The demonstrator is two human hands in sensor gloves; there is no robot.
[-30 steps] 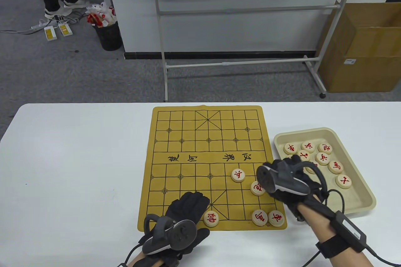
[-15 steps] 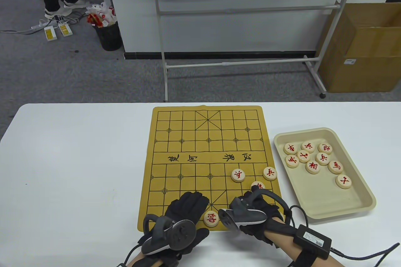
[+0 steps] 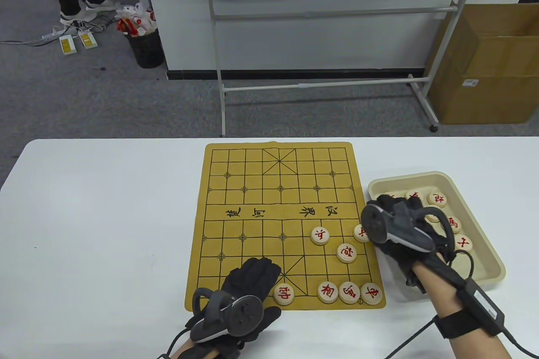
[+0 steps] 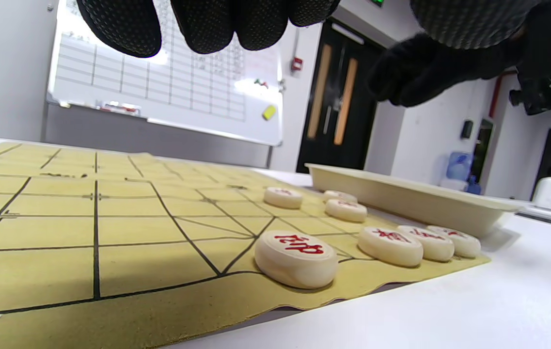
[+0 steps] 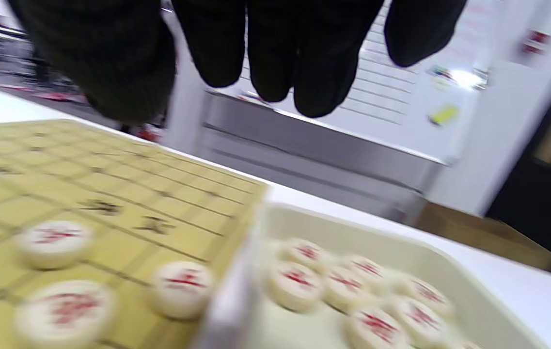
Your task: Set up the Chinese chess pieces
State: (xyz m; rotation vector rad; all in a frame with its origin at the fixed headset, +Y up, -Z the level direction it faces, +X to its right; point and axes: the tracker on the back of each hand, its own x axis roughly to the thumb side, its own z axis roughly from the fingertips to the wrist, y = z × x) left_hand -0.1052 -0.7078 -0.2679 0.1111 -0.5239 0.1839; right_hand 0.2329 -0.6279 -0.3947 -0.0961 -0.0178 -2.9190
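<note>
The yellow chess board (image 3: 252, 190) lies mid-table. Its near row holds round wooden pieces with red characters: one (image 3: 284, 294) at the centre and three side by side (image 3: 328, 292) (image 3: 349, 292) (image 3: 371, 293) at the right. Three more pieces (image 3: 320, 235) (image 3: 346, 253) (image 3: 360, 232) stand further up. My right hand (image 3: 396, 203) hovers over the left part of the beige tray (image 3: 484, 266), fingers spread and empty in the right wrist view (image 5: 275, 58). My left hand (image 3: 261, 266) rests on the board's near edge, holding nothing, beside the centre piece (image 4: 297, 257).
Several loose pieces (image 3: 437, 199) lie in the tray, also seen in the right wrist view (image 5: 297, 283). White table stretches to the left of the board. A whiteboard stand (image 3: 320, 85) and a cardboard box (image 3: 488, 64) stand beyond the far table edge.
My right hand went from the tray to the board's near row, left a piece beside the two there, and returned over the tray. The left hand has not moved.
</note>
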